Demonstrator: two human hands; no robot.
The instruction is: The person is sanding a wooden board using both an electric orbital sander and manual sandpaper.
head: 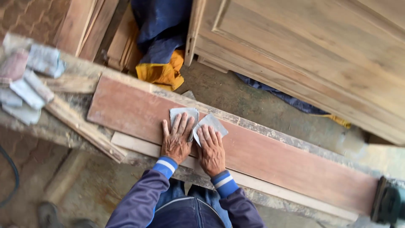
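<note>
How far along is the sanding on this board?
In hand: the left hand and right hand each press a sandpaper sheet flat on the reddish board, left of its middle. The surface looks even throughout, so I cannot tell which parts are done or left.

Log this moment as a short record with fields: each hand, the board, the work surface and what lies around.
left hand: left hand flat, fingers spread, pressing a grey sandpaper sheet onto the board
right hand: right hand flat on a second grey sheet, beside the left
board: long reddish plank lying along the bench
bench: rough wooden bench, dusty
left end: pile of used sandpaper pieces
background: pale panelled door leaning; yellow cloth on floor
</note>
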